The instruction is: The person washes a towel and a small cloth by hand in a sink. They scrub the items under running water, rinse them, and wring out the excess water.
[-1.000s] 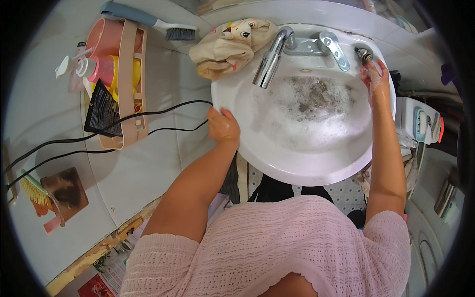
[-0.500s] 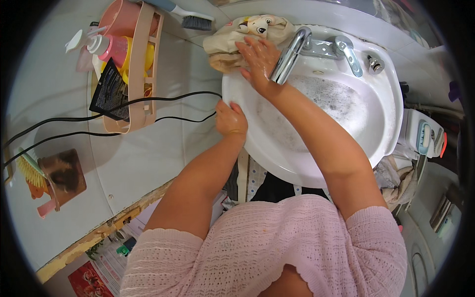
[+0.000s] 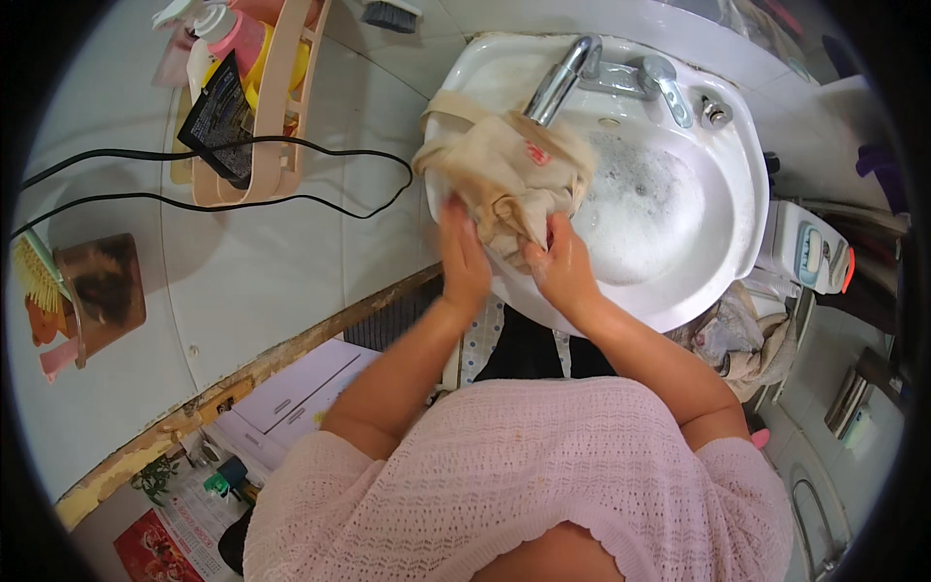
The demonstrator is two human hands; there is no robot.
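A wet cream cloth bag (image 3: 538, 179) with a strap and a small red print lies bunched over the left side of the white washbasin (image 3: 722, 228). My right hand (image 3: 564, 272) pinches its near edge between thumb and fingers. At the bag's lower left edge is my left hand (image 3: 465, 260), its fingers stretched upward along the cloth and the tips somewhat blurred. The chrome tap (image 3: 561, 85) stands just beyond the bag, its spout end by the cloth. Suds (image 3: 645, 218) float on the water in the basin. Folds hide part of the bag's far side.
A pink caddy (image 3: 281, 107) with bottles hangs on the left wall, a black cable (image 3: 339, 148) looping past it. Further left is a brown holder (image 3: 102, 296) with a brush. A grey-bristled brush (image 3: 391, 16) lies behind. Crumpled cloths (image 3: 732, 335) hang right of the basin.
The bag has come from the basin's far left corner toward me, and its printed face no longer shows. My right hand has drawn back from under the tap and now grips the bag's near edge.
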